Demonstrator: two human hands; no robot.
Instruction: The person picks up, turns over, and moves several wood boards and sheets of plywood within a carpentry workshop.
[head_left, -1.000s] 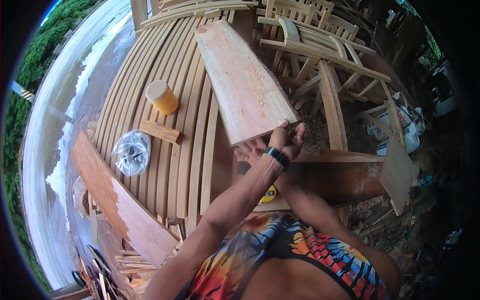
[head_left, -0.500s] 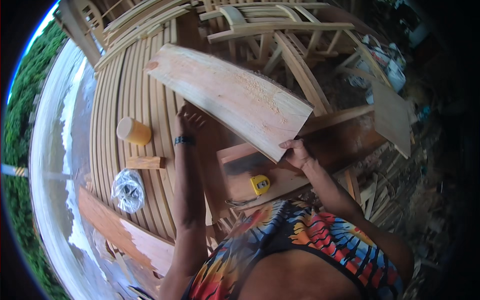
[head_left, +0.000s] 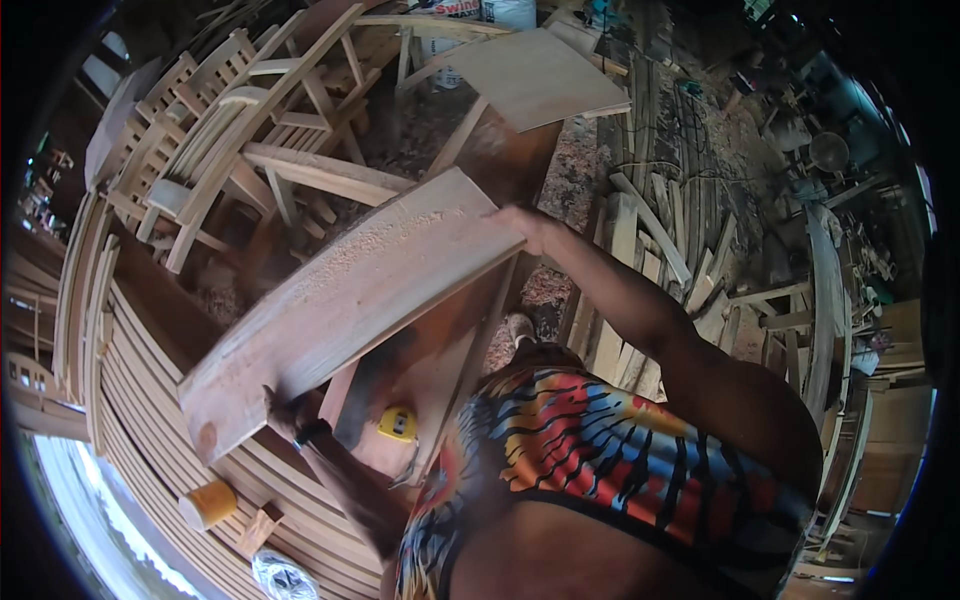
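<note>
Left hand (head_left: 290, 415) and right hand (head_left: 527, 230) hold board (head_left: 335, 310). Tilting could spill shavings (head_left: 385, 237); dropping the left end could knock jar (head_left: 210, 506).

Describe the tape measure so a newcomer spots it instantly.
Find the wide, pale board held by the left hand and right hand. Below it in the picture, between the left hand and the colourful shirt, is the tape measure. It is compact and bright yellow, whereas the jar to its lower left is an orange-yellow cylinder.
</note>
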